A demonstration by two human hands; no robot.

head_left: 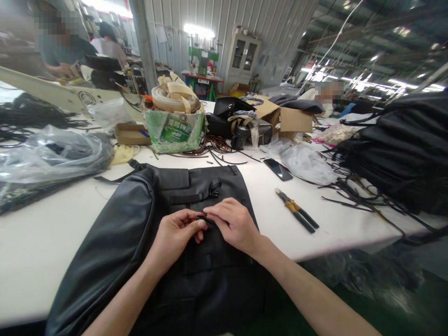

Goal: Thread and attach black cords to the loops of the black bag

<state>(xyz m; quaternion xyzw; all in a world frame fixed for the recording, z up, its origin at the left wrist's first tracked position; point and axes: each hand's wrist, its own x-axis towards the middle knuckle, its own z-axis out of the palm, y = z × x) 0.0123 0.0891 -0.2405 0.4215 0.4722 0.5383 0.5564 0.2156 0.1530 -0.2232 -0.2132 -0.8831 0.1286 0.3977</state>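
A large black leather bag (140, 224) lies flat on the white table (42, 233) in front of me. Both my hands rest on its middle. My left hand (177, 233) pinches a small black strap piece (203, 219) between thumb and fingertips. My right hand (234, 224) is closed on the same small piece from the other side, fingers curled. A black strap loop (196, 196) is sewn on the bag just above my hands.
Pliers with yellow-black handles (297, 211) and a phone (278, 169) lie to the right. A stack of black bags (402, 149) fills the far right. A green tub of webbing (174, 126), plastic bags (52, 156) and cardboard boxes (283, 116) stand behind. Other people work beyond.
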